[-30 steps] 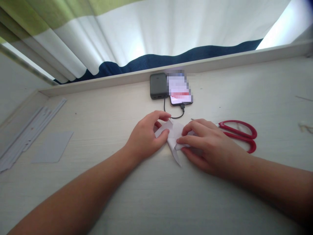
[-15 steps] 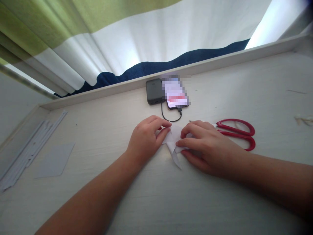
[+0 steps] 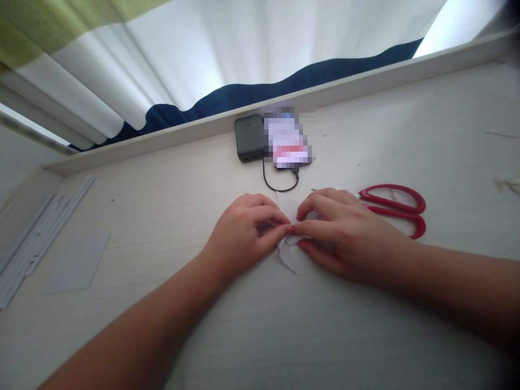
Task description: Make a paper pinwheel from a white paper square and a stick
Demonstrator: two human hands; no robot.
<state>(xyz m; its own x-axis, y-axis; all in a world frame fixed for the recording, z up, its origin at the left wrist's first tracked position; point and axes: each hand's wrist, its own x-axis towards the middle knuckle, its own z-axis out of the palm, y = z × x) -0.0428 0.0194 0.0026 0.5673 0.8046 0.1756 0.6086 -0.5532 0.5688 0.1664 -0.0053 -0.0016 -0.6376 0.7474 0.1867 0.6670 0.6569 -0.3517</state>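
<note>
Here, the folded white paper (image 3: 290, 205) is held on the pale table (image 3: 284, 336), between the two hands. By the left hand (image 3: 247, 227) it is pinched, with the thumb and forefinger pressed together upon it. By the right hand (image 3: 349, 230) it is touched from the other side; whether it is clamped there cannot be told. The red-handled scissors (image 3: 406, 213) are partly covered by the right hand.

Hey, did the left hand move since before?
Yes. The bare left hand has moved right, judged against the dark grey, rounded-square box.
</note>
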